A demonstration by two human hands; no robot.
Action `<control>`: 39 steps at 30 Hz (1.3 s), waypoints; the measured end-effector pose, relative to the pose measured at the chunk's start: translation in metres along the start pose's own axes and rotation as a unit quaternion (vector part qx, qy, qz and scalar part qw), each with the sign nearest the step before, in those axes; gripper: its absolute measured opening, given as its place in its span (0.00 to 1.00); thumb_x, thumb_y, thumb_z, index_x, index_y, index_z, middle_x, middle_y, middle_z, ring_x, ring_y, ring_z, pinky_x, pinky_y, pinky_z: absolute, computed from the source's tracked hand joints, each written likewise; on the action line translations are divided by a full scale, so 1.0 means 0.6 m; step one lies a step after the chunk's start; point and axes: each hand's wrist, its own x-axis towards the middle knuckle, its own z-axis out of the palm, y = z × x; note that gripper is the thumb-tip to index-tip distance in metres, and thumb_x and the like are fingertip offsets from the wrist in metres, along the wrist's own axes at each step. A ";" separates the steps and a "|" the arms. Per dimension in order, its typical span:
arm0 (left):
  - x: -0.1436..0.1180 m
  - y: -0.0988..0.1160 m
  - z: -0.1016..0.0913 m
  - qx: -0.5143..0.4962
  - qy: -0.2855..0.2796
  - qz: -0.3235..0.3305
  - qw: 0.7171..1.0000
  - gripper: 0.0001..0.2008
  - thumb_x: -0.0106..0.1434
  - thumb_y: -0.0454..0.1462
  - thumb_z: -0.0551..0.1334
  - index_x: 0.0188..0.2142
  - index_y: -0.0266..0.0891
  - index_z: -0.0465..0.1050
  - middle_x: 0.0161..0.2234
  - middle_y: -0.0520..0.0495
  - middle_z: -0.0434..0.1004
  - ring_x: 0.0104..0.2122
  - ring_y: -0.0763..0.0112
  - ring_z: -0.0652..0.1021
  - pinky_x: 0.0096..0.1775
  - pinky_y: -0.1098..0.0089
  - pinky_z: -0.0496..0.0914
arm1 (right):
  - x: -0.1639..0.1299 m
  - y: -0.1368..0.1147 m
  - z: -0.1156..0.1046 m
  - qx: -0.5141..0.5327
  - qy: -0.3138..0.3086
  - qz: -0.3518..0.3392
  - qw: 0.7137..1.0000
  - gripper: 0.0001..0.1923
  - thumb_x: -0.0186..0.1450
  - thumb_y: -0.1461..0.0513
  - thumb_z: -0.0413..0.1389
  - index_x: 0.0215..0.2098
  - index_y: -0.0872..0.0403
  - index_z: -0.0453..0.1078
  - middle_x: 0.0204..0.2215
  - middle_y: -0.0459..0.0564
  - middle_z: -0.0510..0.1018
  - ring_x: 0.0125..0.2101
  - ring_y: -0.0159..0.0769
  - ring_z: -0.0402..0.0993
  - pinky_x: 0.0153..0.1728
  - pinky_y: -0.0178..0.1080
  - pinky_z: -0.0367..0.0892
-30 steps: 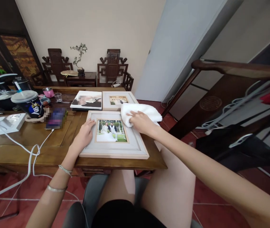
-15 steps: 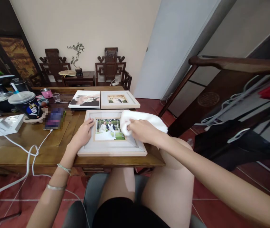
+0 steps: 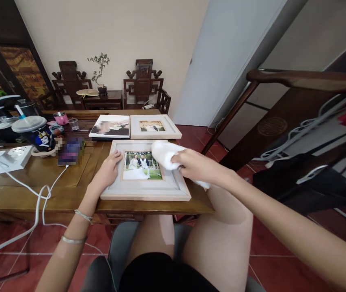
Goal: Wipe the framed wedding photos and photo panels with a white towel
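Note:
A pale wooden picture frame (image 3: 145,190) with a wide whitish mount lies flat at the table's front edge, a photo of two people in wedding clothes at its middle. My left hand (image 3: 108,170) grips the frame's left side, fingers curled over the rim. In my right hand (image 3: 195,164) is a bunched white fluffy cloth (image 3: 162,154), the fingers closed round it. The cloth lies on the frame's upper right part, touching the photo's corner, and a loose end hangs below the hand. It hides part of the frame's right side.
Behind the frame lie a second framed photo (image 3: 167,134) and a photo panel (image 3: 110,126). To the left are a lidded dark cup (image 3: 37,136), a blurred phone (image 3: 70,152), a white power strip (image 3: 14,158) and trailing white cables (image 3: 37,207). A wooden rack (image 3: 300,83) stands right.
My right hand has moved slightly right on the frame, and the cloth is now more bunched, its right part drawn down under the hand. My left hand keeps its place on the frame.

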 end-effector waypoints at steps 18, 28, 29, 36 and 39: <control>0.001 -0.001 -0.003 -0.008 -0.004 -0.002 1.000 0.28 0.55 0.26 0.49 0.55 0.35 0.69 0.57 0.42 0.69 0.61 0.59 0.64 0.62 0.52 0.58 | 0.079 -0.002 0.057 -0.073 0.050 -0.027 0.996 0.18 0.54 0.76 0.48 0.37 0.61 0.76 0.48 0.63 0.74 0.46 0.46 0.70 0.47 0.44 0.61; 0.001 -0.001 0.001 -0.007 -0.003 -0.003 1.000 0.29 0.55 0.25 0.49 0.55 0.31 0.68 0.58 0.39 0.68 0.61 0.58 0.64 0.62 0.52 0.57 | -0.051 -0.103 -0.016 -0.024 -0.096 -0.025 0.995 0.18 0.54 0.74 0.48 0.37 0.54 0.74 0.33 0.55 0.77 0.33 0.43 0.74 0.30 0.38 0.61; 0.001 -0.001 0.000 -0.007 -0.003 -0.002 1.000 0.29 0.55 0.25 0.49 0.55 0.32 0.68 0.58 0.40 0.68 0.61 0.58 0.64 0.62 0.52 0.57 | -0.043 -0.099 -0.010 -0.019 -0.084 -0.017 0.996 0.20 0.54 0.74 0.48 0.40 0.55 0.74 0.38 0.57 0.77 0.35 0.44 0.75 0.32 0.38 0.63; -0.001 0.000 -0.005 -0.013 -0.012 -0.008 1.000 0.27 0.55 0.26 0.49 0.54 0.32 0.69 0.57 0.39 0.68 0.61 0.58 0.64 0.62 0.53 0.58 | 0.094 -0.004 0.049 -0.069 0.069 0.021 0.995 0.20 0.59 0.72 0.50 0.50 0.62 0.70 0.59 0.67 0.62 0.57 0.54 0.60 0.54 0.51 0.57; 0.000 0.003 -0.005 -0.010 -0.010 -0.014 1.000 0.28 0.55 0.26 0.49 0.54 0.31 0.69 0.57 0.38 0.68 0.61 0.57 0.64 0.62 0.53 0.57 | 0.119 0.005 0.055 -0.088 0.058 -0.004 0.994 0.19 0.58 0.74 0.49 0.47 0.64 0.71 0.54 0.67 0.68 0.56 0.53 0.61 0.54 0.50 0.56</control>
